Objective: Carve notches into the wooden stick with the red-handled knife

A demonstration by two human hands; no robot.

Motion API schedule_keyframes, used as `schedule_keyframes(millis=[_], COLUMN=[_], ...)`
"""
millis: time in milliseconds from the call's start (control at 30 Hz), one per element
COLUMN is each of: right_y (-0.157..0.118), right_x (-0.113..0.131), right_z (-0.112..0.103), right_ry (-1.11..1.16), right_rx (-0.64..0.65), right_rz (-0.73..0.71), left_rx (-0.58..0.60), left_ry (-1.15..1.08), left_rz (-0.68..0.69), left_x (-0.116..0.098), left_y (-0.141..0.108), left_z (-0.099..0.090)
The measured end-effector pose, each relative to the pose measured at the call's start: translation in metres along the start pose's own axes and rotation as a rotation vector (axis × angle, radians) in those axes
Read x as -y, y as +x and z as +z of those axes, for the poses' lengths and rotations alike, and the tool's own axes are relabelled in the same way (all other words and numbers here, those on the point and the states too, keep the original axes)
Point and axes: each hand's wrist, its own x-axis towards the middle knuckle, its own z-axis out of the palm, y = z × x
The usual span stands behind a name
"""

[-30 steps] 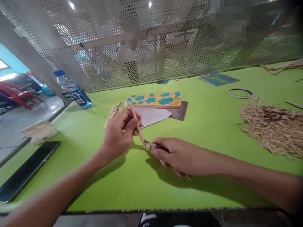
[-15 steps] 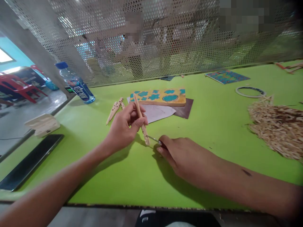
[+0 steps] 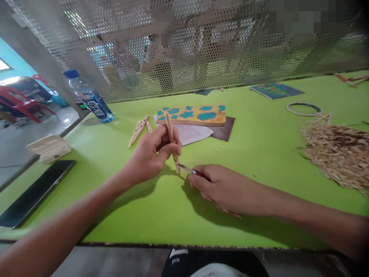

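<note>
Green worktable [image 3: 253, 219] runs along a perforated metal screen [image 3: 184, 50], with a blurred figure [image 3: 161, 61] visible behind the mesh. Left hand [image 3: 150, 154] is clamped on a slim wooden stick [image 3: 170, 129], held near-upright between thumb and fingers, its lower end projecting below the grip. Right hand [image 3: 221, 188] is closed on a craft knife [image 3: 192, 171] with a red handle. The blade points left, its tip at the stick's lower end and apparently touching it. The two hands remain apart, linked only through knife and stick.

Two pointed, dotted wooden pieces [image 3: 138, 130] lie just beyond the left hand. Further on, white paper [image 3: 190, 134] lies partly beneath a yellow board [image 3: 193, 115] with teal blotches, and a dark sheet [image 3: 225, 130] sits alongside. To the right are wood shavings [image 3: 334, 154], a ring [image 3: 302, 109] and a painted card [image 3: 276, 90]. At the left stand a water bottle [image 3: 92, 102] with a blue cap, a cream box [image 3: 49, 148] and a black device [image 3: 37, 192].
</note>
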Motion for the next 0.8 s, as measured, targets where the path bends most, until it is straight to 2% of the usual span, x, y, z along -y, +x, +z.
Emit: schedule_keyframes(millis=[100,233,300,400,433,567,800], right_y=[0.004,0.002,-0.001,-0.006,-0.006,-0.008,-0.011], right_x=[0.0,0.0,0.001,0.0,-0.001,-0.007,-0.011], right_z=[0.007,0.009,0.003,-0.015,-0.021,-0.033,-0.012], right_ry=[-0.212,-0.428,-0.351,-0.098,-0.097,-0.321,-0.461], right_rx=[-0.156,-0.274,-0.2,0.087,0.102,-0.135,-0.244], right_rz=[-0.117,-0.127,-0.095,0.06,0.074,-0.076,-0.166], left_rx=[-0.002,-0.004,-0.011,-0.037,-0.059,-0.187,-0.298], left_ry=[-0.004,-0.018,-0.036,-0.053,-0.048,0.032,0.119], left_rz=[-0.013,-0.041,-0.056,-0.069,-0.076,-0.121,-0.187], left_x=[0.002,0.001,-0.001,0.0,0.001,0.007,0.005], left_y=[0.002,0.003,0.003,0.003,0.004,0.005,0.004], left_z=[-0.002,-0.003,-0.004,-0.007,-0.008,-0.009,-0.003])
